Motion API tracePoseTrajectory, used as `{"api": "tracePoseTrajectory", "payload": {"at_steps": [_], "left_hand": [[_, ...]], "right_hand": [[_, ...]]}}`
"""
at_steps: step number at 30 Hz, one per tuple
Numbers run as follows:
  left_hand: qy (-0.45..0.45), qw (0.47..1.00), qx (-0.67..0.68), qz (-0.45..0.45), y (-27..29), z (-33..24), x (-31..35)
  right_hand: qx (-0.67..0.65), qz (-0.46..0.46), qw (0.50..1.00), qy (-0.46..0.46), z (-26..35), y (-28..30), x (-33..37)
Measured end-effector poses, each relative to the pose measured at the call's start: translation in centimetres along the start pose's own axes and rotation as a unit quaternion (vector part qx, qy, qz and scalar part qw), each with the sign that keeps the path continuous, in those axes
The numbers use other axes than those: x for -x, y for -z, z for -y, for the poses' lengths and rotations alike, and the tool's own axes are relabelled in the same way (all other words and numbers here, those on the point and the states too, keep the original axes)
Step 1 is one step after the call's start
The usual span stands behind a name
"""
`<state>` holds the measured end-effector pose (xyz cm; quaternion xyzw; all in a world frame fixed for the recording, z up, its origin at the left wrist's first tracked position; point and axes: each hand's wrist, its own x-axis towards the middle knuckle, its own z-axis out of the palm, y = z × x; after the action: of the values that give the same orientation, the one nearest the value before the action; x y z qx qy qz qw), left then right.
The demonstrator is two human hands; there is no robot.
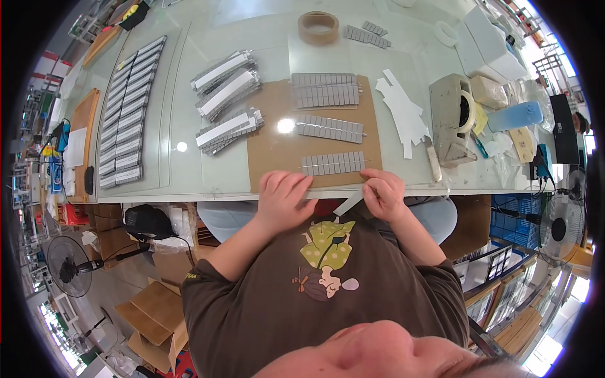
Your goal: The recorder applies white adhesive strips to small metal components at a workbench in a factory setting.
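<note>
A: Status on the pale strip?
B: Pinched at upper end in the right hand, slanting down-left past the front edge of the desk.
A: And the left hand?
B: Released. Fingers loosely bent over the near edge of the cardboard, thumb apart.
A: Nearest to both?
B: Grey strip, flat on the cardboard, just beyond the fingertips. Contact: can't tell.
A: Further out?
B: Behind: more grey strips. Left: white-topped bundles, then long stacked rows. Right: white paper pieces, then tape dispenser. Far side: brown tape roll.
</note>
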<state>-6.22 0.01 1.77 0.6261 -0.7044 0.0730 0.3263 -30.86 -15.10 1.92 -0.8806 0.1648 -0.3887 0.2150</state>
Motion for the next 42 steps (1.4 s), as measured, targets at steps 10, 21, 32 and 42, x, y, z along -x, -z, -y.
{"api": "tracePoseTrajectory", "payload": {"at_steps": [10,21,32,42], "left_hand": [[-0.013,1.000,0.025,-0.003,-0.7,-1.3,-0.9],[-0.025,0.993,0.043,0.108,-3.6,-4.4,-4.1],[-0.024,0.994,0.036,0.102,-3.3,-4.4,-4.0],[-0.006,1.000,0.029,0.009,-1.8,-2.1,-1.0]], "right_hand": [[0.015,0.003,1.000,-0.009,0.3,-0.2,-0.1],[0.033,-0.016,0.999,-0.016,0.1,-0.4,0.0],[0.035,-0.013,0.999,-0.016,0.0,-0.4,0.0],[-0.013,0.043,0.999,0.017,2.0,-1.8,-1.1]]}}
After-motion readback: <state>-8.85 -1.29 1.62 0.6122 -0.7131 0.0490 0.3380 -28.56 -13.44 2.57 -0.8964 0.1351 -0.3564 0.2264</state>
